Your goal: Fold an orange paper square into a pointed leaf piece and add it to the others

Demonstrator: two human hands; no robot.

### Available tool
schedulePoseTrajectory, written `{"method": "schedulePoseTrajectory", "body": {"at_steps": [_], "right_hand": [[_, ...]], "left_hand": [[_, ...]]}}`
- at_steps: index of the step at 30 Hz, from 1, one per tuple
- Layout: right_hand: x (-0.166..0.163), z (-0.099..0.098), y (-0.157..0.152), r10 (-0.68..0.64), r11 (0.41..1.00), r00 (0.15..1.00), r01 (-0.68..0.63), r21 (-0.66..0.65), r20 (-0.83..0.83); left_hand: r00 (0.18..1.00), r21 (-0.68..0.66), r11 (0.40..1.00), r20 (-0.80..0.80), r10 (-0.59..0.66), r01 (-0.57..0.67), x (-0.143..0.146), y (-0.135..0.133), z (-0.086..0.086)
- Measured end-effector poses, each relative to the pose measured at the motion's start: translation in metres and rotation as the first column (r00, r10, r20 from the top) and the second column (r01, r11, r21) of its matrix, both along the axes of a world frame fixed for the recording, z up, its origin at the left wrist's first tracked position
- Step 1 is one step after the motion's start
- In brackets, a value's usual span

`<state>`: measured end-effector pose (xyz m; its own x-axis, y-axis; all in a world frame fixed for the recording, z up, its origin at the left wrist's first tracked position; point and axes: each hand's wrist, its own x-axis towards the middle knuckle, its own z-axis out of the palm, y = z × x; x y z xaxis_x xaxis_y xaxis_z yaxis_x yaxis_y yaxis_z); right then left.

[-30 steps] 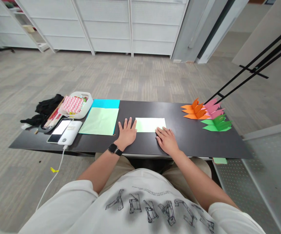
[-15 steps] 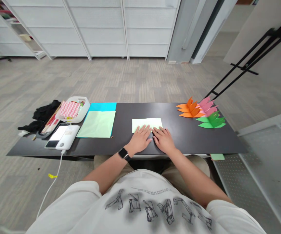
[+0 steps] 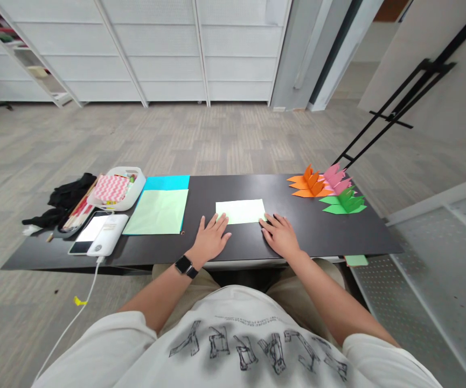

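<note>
A pale green rectangle of paper (image 3: 240, 211), apparently folded, lies flat on the dark table in front of me. My left hand (image 3: 210, 237) rests at its lower left corner, fingers stretched out, with the fingertips on the paper's edge. At the lower right corner my right hand (image 3: 280, 234) lies with its fingers spread and the fingertips touching the paper. Neither hand grips anything. Folded paper flowers stand to the right: an orange one (image 3: 310, 183), a pink one (image 3: 338, 179) and a green one (image 3: 345, 201).
Left of my hands lie pale green sheets (image 3: 158, 212) over blue sheets (image 3: 168, 183). Farther left are a white basket (image 3: 136, 188) with a pink-patterned item, a white power bank (image 3: 107, 235) with a cable, a tablet-like device (image 3: 82, 245) and black cloth (image 3: 69, 192).
My hands have slid apart, the left toward the paper's left corner and the right toward its right corner, uncovering the lower edge. The camera view has shifted slightly.
</note>
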<state>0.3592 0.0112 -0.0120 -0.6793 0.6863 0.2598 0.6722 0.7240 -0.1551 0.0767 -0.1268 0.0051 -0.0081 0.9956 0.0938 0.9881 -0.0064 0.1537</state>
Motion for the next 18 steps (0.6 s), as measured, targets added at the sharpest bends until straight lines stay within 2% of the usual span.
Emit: {"method": "schedulePoseTrajectory", "body": {"at_steps": [5,10,13,18], "right_hand": [[0.012,-0.006,0.008,-0.07,0.997,0.996,0.071,0.012,-0.051],[0.011,-0.006,0.008,-0.042,0.999,0.994,0.042,-0.004,-0.101],[0.011,-0.003,0.006,0.017,1.0,0.99,-0.02,-0.024,-0.139],[0.014,0.004,0.002,0.187,0.975,0.96,-0.208,-0.08,-0.21]], "left_hand": [[0.999,-0.034,0.999,-0.008,0.033,-0.033,-0.023,-0.011,0.006],[0.999,0.022,0.999,0.023,0.048,-0.048,-0.024,0.003,0.007],[0.997,0.109,0.994,0.078,-0.021,0.012,-0.012,0.022,0.006],[0.977,0.152,0.983,0.168,-0.127,0.102,0.006,0.048,0.001]]}}
